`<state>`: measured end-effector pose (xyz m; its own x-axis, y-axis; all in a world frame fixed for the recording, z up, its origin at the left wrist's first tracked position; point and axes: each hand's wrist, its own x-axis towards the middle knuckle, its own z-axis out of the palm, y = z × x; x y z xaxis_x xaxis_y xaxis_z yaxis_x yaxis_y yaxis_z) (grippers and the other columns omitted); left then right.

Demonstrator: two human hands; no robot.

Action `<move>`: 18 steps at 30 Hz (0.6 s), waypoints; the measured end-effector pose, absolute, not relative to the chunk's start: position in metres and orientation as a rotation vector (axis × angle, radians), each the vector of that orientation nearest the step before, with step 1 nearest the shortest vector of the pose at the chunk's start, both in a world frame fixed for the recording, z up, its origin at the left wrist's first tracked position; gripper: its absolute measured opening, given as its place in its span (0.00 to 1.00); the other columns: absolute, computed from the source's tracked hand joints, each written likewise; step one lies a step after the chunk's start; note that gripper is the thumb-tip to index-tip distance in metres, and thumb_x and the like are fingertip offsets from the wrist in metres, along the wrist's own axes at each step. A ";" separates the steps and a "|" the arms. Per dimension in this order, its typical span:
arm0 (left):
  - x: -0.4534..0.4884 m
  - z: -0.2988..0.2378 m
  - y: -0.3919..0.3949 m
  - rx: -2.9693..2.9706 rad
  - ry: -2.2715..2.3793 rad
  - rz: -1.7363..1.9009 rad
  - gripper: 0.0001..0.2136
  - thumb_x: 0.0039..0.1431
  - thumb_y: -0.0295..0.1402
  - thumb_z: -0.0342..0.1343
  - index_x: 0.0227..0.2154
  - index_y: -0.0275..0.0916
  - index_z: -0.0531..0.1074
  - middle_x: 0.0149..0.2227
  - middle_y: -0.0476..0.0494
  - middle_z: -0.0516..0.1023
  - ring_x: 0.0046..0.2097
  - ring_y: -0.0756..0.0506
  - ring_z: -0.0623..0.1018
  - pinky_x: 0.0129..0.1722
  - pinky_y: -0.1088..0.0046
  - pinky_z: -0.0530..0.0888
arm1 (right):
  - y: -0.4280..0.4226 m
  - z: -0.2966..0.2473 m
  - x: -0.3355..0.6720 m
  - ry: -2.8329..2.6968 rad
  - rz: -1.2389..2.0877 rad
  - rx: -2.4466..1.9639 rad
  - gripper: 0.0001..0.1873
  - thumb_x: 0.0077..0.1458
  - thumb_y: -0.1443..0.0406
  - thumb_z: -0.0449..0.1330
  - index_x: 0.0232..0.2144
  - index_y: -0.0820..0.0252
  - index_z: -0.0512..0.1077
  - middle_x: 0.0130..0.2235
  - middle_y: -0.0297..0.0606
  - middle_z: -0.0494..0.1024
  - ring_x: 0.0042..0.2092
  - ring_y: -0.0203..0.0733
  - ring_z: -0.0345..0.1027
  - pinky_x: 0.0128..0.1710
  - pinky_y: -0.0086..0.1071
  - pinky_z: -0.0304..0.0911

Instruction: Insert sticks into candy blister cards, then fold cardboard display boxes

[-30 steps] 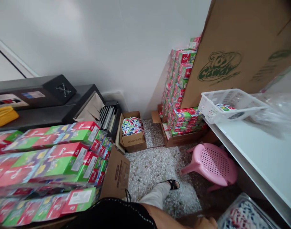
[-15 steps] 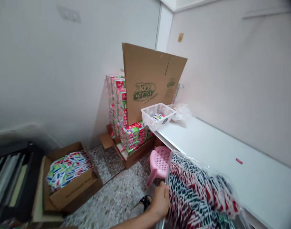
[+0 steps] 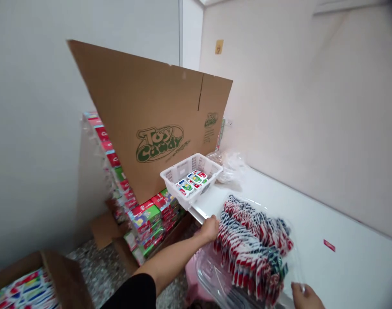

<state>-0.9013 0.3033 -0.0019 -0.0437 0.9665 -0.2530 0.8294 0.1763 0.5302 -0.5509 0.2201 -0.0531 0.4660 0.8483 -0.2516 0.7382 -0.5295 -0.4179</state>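
My left hand is closed on the far left edge of a clear plastic tray. My right hand, partly cut off by the bottom of the picture, grips the tray's right side. Tightly stacked rows of small red, white and dark blue packets fill much of the tray. The tray is held over the front part of a white table; whether it touches the top I cannot tell. Beyond it, a white plastic basket at the table's end holds several small packets.
A large cardboard sheet marked "Toy Candy" leans behind the basket. Red and green boxes are stacked below it. An open carton of packets stands lower left. A pink stool is under the tray; plastic bags lie by the wall.
The view has moved closer to the table and basket. The tray is now over the table's front part, and my right hand has come into view on its right side.
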 end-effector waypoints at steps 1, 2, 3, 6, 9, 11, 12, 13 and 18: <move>-0.907 -0.003 0.324 1.702 1.911 0.288 0.15 0.63 0.40 0.47 0.44 0.34 0.69 0.40 0.42 0.75 0.42 0.46 0.75 0.45 0.61 0.71 | 0.232 -0.056 -0.562 -1.351 0.646 -2.493 0.17 0.43 0.49 0.48 0.14 0.48 0.65 0.23 0.45 0.76 0.35 0.58 0.74 0.37 0.46 0.69; -0.912 -0.004 0.344 1.717 1.918 0.257 0.15 0.62 0.40 0.49 0.44 0.34 0.68 0.41 0.42 0.74 0.42 0.46 0.75 0.45 0.60 0.72 | 0.244 -0.058 -0.573 -1.337 0.648 -2.516 0.16 0.44 0.50 0.47 0.15 0.48 0.65 0.24 0.46 0.77 0.36 0.58 0.74 0.37 0.45 0.68; -0.916 -0.004 0.364 1.733 1.925 0.227 0.15 0.62 0.40 0.50 0.45 0.34 0.68 0.43 0.42 0.74 0.43 0.45 0.75 0.45 0.60 0.72 | 0.254 -0.060 -0.583 -1.323 0.644 -2.530 0.16 0.46 0.51 0.47 0.15 0.49 0.65 0.26 0.46 0.77 0.36 0.57 0.74 0.38 0.44 0.68; -0.926 -0.002 0.420 1.762 1.967 0.139 0.15 0.61 0.39 0.51 0.47 0.35 0.67 0.46 0.41 0.72 0.45 0.44 0.74 0.45 0.59 0.72 | 0.286 -0.063 -0.611 -1.306 0.626 -2.528 0.16 0.50 0.55 0.45 0.20 0.53 0.68 0.29 0.50 0.78 0.36 0.56 0.74 0.37 0.41 0.67; -0.929 -0.001 0.465 1.763 2.024 0.052 0.15 0.61 0.38 0.52 0.47 0.35 0.67 0.47 0.40 0.71 0.46 0.44 0.73 0.45 0.59 0.73 | 0.318 -0.066 -0.632 -1.303 0.626 -2.527 0.20 0.54 0.58 0.42 0.27 0.59 0.71 0.32 0.54 0.78 0.37 0.55 0.74 0.35 0.38 0.66; -0.928 -0.002 0.483 1.761 2.067 0.007 0.15 0.61 0.37 0.53 0.47 0.35 0.68 0.47 0.40 0.71 0.46 0.44 0.74 0.45 0.59 0.73 | 0.338 -0.068 -0.642 -1.293 0.624 -2.539 0.22 0.56 0.58 0.41 0.31 0.62 0.72 0.33 0.56 0.78 0.38 0.55 0.74 0.34 0.38 0.65; -0.927 -0.003 0.488 1.760 2.093 -0.009 0.15 0.61 0.37 0.53 0.47 0.34 0.68 0.47 0.40 0.72 0.45 0.44 0.74 0.45 0.60 0.73 | 0.347 -0.068 -0.646 -1.291 0.625 -2.540 0.23 0.57 0.58 0.41 0.33 0.64 0.72 0.34 0.57 0.78 0.38 0.56 0.74 0.34 0.38 0.65; -0.927 -0.004 0.490 1.761 2.120 -0.018 0.15 0.60 0.37 0.53 0.47 0.34 0.68 0.47 0.40 0.72 0.45 0.44 0.74 0.45 0.60 0.73 | 0.355 -0.069 -0.650 -1.291 0.625 -2.538 0.23 0.57 0.58 0.41 0.35 0.65 0.72 0.34 0.57 0.78 0.38 0.56 0.74 0.34 0.38 0.65; -0.929 -0.008 0.478 1.827 2.221 0.021 0.14 0.62 0.32 0.50 0.48 0.31 0.67 0.48 0.36 0.72 0.49 0.42 0.72 0.49 0.59 0.70 | 0.381 -0.066 -0.665 -1.346 0.642 -2.465 0.24 0.58 0.59 0.40 0.39 0.70 0.71 0.33 0.59 0.77 0.36 0.56 0.73 0.32 0.38 0.62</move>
<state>-0.9294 0.4777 -0.0081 -0.1719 0.9659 -0.1936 0.9621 0.2069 0.1777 -0.6655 0.3811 -0.0655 0.4732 0.8434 -0.2547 0.7283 -0.5371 -0.4255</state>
